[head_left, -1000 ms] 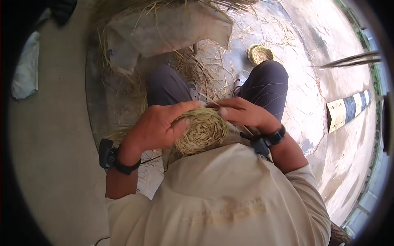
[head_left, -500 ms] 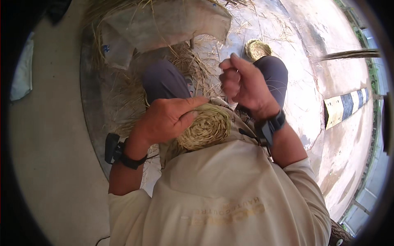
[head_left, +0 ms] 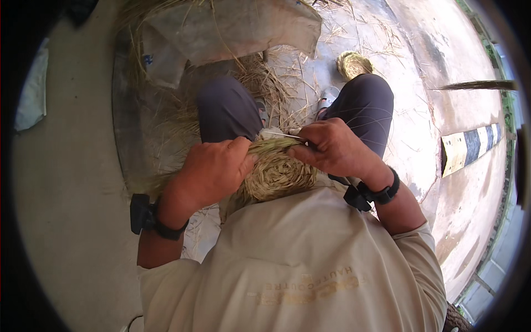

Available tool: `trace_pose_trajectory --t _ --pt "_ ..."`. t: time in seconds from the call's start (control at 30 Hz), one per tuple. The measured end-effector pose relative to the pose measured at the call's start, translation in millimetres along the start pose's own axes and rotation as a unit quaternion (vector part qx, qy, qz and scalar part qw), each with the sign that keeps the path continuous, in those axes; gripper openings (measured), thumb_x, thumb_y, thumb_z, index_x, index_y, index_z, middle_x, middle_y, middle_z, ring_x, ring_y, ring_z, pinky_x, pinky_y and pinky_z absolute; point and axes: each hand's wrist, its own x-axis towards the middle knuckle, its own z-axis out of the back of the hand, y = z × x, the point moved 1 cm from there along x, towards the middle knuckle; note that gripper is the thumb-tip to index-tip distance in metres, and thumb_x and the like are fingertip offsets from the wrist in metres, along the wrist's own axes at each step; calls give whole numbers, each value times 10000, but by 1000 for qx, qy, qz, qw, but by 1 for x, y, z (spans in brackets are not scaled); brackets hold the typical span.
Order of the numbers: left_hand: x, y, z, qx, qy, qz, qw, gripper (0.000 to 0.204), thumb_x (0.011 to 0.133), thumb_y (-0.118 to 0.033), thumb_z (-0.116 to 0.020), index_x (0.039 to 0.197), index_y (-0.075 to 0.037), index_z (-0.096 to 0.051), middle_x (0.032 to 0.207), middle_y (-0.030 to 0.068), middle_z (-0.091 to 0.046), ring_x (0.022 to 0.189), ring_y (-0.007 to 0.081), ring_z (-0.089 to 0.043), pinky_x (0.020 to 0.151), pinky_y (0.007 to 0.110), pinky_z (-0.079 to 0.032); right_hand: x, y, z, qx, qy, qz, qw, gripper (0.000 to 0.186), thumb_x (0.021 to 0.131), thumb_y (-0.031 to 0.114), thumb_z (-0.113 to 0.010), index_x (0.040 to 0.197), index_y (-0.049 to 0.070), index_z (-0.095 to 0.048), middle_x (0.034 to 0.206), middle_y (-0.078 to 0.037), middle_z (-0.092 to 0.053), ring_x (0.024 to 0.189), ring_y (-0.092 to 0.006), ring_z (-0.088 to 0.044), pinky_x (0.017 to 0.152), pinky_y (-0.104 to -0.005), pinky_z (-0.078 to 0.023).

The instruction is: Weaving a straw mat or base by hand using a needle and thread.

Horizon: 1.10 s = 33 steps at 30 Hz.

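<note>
A round coil of woven straw [head_left: 281, 176] rests on my lap against the shirt, a greenish straw bundle [head_left: 271, 145] running along its far edge. My left hand [head_left: 215, 167] is closed on the left end of that bundle, thumb pressed at the coil's rim. At the coil's upper right, my right hand [head_left: 336, 148] pinches a thin, pale needle-like tool [head_left: 281, 134] that points left across the bundle. Its handle end is hidden in the fingers. Below the right wrist, the coil's right edge meets the shirt.
Another round straw coil [head_left: 354, 65] lies on the floor beyond my right knee. Loose straw [head_left: 271, 83] is scattered between my feet, and a whitish sheet [head_left: 232, 33] covers more straw ahead. A black-and-white striped block [head_left: 470, 148] lies to the right.
My right hand has come down and left from above the right knee to the coil's edge. The thin tool now shows across the straw bundle. My left hand has shifted slightly.
</note>
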Motion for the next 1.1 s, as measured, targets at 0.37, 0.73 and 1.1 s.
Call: trace_pose_trajectory --t 0.37,0.73,1.1 --pt "-6 -11 -71 -152 -197 2 969 269 985 -59 -624 1239 28 -611 933 280 -696 870 481 -696 720 508 -556 -21 -8 -8 -35 -2 -75 997 304 939 204 -779 772 -13 -646 675 -165 -644 614 -360 -650 587 -433 -520" --pt "18 -19 -46 -100 -165 -65 979 273 986 -71 -601 1237 35 -591 988 266 -705 888 458 -706 717 502 -571 49 10 0 441 -43 29 896 262 1080 181 -561 1215 -10 -678 1057 -110 -720 921 -248 -701 845 -387 -572" --pt "10 20 -53 -392 -108 -1 914 372 1009 -235 -666 1236 59 -658 992 264 -734 904 240 -752 782 387 -583 21 37 -39 306 264 241 882 244 1074 103 -593 1262 -32 -671 1373 -224 -646 1289 -398 -618 1077 -453 -516"
